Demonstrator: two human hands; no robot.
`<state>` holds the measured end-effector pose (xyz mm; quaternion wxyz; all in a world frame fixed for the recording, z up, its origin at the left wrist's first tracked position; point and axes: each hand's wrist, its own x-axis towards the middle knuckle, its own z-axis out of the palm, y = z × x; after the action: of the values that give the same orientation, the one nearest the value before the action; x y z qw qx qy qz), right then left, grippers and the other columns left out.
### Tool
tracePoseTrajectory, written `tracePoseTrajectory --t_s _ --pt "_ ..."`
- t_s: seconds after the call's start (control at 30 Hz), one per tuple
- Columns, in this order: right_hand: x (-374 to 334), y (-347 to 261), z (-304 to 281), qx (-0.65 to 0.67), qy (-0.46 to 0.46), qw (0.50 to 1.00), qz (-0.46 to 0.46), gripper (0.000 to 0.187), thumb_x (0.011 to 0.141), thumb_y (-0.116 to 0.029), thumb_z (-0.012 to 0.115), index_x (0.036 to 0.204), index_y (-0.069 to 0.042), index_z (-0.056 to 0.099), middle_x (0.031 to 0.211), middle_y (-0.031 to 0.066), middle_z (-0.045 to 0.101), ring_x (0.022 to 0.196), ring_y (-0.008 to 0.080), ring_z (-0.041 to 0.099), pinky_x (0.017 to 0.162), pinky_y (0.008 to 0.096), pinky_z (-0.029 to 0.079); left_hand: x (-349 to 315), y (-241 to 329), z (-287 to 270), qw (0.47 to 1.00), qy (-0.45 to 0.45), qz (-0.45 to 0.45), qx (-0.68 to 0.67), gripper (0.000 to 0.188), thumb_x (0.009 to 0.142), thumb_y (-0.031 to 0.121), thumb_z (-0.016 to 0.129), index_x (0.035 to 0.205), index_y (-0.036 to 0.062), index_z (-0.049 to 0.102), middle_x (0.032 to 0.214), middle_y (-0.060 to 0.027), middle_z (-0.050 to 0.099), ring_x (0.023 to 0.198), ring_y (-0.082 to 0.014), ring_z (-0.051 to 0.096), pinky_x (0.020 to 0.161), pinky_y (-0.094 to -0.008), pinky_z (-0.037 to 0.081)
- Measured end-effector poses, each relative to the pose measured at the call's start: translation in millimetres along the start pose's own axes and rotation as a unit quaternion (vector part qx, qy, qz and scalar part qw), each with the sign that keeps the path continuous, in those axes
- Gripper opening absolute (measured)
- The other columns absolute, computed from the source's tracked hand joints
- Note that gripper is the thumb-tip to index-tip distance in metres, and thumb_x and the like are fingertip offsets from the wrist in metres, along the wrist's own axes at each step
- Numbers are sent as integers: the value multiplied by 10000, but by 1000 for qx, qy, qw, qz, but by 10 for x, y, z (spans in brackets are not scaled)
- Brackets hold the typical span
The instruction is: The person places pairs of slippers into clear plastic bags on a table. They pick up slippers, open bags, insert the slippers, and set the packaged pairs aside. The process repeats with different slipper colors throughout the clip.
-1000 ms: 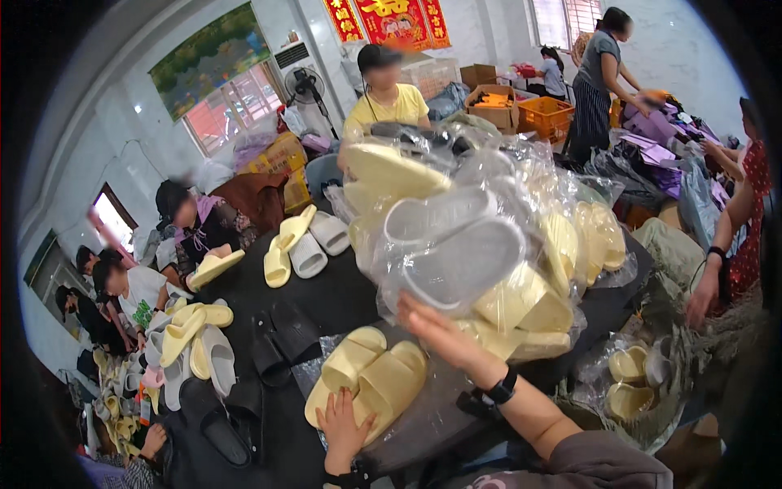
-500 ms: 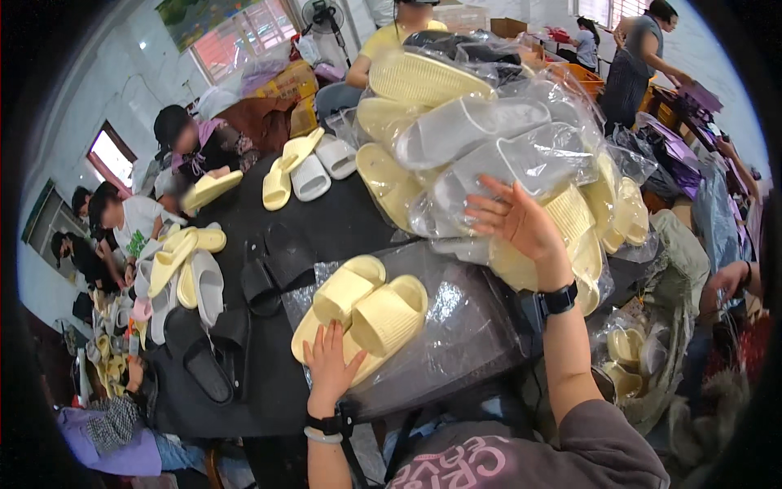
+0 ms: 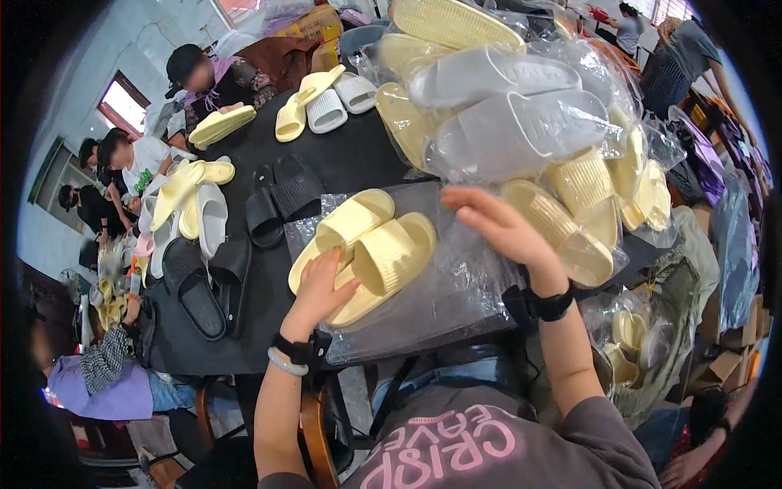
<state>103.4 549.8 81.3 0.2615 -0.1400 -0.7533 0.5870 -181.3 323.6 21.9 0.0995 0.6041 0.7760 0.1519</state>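
A pair of pale yellow slippers point(image 3: 389, 259) lies side by side on a clear plastic bag point(image 3: 444, 285) at the front of the black table. My left hand point(image 3: 322, 287) rests on the near left slipper, fingers stretched forward and thumb apart. Over the bag, right of the pair, hovers my right hand point(image 3: 507, 232), empty, its fingers extended. Just beyond it rises a big heap of bagged slippers, with translucent grey ones point(image 3: 521, 134) on the near side and yellow ones point(image 3: 562, 232) at its lower right.
Black slippers point(image 3: 204, 281) and a stacked yellow and grey group point(image 3: 191, 196) lie to the left. More yellow and grey slippers point(image 3: 326, 104) stand farther back. An open sack point(image 3: 680, 318) with bagged slippers is at the right. Co-workers sit along the left side; a wooden chair point(image 3: 316, 428) stands near me.
My right hand has come down from the heap of bagged slippers to above the plastic bag. My left hand stays on the yellow pair. The view has tilted downward.
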Motion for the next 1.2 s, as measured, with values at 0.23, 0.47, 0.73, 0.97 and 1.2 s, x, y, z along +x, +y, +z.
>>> tracePoseTrajectory --t_s 0.23,0.47,0.73,0.97,1.2 --pt "-319 325 259 -556 -104 823 -40 254 700 -184 762 948 -176 704 897 19 644 923 220 615 819 361 417 378 -31 238 998 66 2 -1 278 836 246 685 901 -5 585 960 -180 611 989 -384 560 839 -498 437" --pt "-964 24 500 -596 -101 796 -17 319 723 -247 754 1033 -193 705 1107 24 613 1035 207 580 881 367 414 185 91 203 996 92 18 8 235 844 220 672 911 5 604 969 -165 621 1003 -376 566 827 -490 441" --pt "-1273 -138 414 -407 -2 912 -52 453 809 -215 730 1242 -144 617 1312 111 564 1147 296 561 900 429 462 -119 238 123 998 58 -10 33 252 813 223 695 956 26 632 999 -127 637 1011 -344 574 811 -460 450" --pt "-1234 282 259 -166 104 971 139 608 822 -266 774 1313 -21 513 897 105 627 640 193 564 620 316 480 -141 179 134 994 101 -27 37 254 828 201 676 1004 27 620 1020 -132 635 1025 -348 572 819 -467 444" --pt "-1211 216 227 198 337 920 -37 177 866 25 677 1025 -37 633 850 -7 620 793 83 580 749 227 462 -176 116 197 991 93 -75 56 229 838 210 675 954 33 585 1038 -133 609 1041 -350 552 814 -484 423"
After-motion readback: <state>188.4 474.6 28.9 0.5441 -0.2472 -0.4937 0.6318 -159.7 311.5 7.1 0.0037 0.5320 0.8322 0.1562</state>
